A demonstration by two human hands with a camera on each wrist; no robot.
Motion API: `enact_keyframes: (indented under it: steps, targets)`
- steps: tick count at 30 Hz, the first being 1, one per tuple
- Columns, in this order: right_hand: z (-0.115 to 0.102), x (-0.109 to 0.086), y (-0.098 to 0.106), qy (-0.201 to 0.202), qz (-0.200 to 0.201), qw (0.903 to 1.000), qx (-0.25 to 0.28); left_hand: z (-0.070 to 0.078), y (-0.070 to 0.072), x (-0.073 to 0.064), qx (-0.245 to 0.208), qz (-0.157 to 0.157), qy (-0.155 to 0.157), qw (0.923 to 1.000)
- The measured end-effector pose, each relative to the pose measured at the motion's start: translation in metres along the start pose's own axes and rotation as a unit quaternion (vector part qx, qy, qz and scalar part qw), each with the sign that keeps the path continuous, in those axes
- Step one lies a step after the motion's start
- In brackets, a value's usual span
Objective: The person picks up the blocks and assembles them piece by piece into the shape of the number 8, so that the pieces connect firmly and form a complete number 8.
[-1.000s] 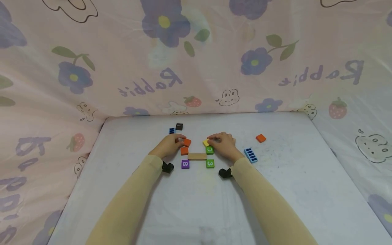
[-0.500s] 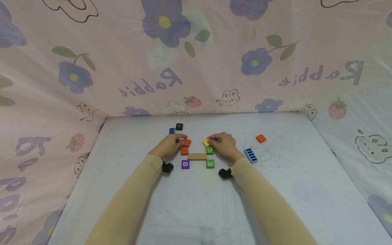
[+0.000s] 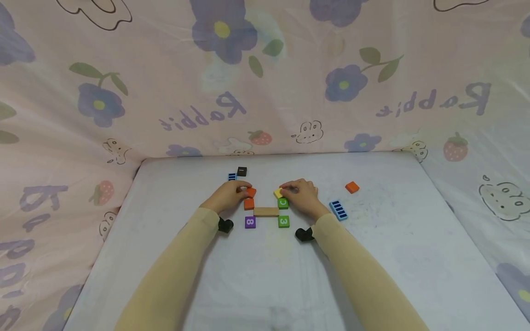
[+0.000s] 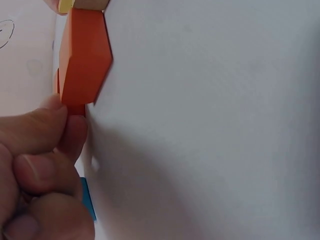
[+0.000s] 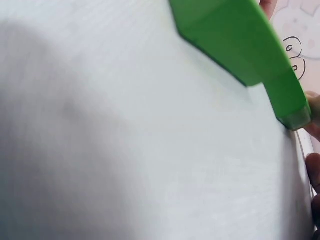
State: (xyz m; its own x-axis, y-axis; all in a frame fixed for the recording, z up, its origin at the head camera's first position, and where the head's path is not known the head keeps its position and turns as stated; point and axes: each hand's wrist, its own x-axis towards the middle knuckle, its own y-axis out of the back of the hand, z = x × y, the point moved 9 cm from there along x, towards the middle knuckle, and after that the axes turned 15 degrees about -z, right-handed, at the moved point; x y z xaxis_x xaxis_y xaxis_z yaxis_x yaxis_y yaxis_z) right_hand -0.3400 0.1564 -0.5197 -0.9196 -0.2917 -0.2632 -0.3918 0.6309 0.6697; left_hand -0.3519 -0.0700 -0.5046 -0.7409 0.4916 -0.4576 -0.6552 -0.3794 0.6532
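My left hand [image 3: 228,195] pinches an orange square block [image 3: 251,193] between thumb and fingertips, at the far end of a second orange block [image 3: 249,204]. That nearer orange block [image 4: 82,57] stands large in the left wrist view and partly hides the pinched one. Across from it, my right hand [image 3: 304,195] holds a yellow block [image 3: 278,193] by its edge, close against a green block [image 3: 283,203] marked C. A plain wooden bar [image 3: 266,212] lies between the two columns. Nearer me lie a purple block [image 3: 250,222] marked 8 and a green block [image 3: 283,221] marked 3.
A black block [image 3: 242,171] and a blue striped block [image 3: 232,176] lie beyond my left hand. To the right are another blue striped block [image 3: 338,210] and a loose orange block [image 3: 352,187]. A patterned curtain [image 3: 281,105] rises along the table's back edge.
The orange block in my left hand has shifted slightly to the left and turned a little. My right hand and the yellow block keep their place.
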Motion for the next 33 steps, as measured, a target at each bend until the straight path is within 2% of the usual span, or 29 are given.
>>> enact_keyframes:
  steps: [5,12,33]
  targets:
    - [-0.0002,0.0019,0.0006,0.005,0.009,0.9998,-0.014,-0.0035,-0.0007,-0.0003,-0.002,0.001,0.007,1.0]
    - [-0.0008,0.0016,0.0007,0.006,0.009,0.9998,-0.017,-0.0011,-0.0019,-0.0026,-0.003,-0.001,0.006,1.0]
    - [-0.0009,0.0014,0.0021,0.006,0.013,0.9999,-0.005,-0.0004,-0.0036,-0.0022,0.001,0.005,0.006,1.0]
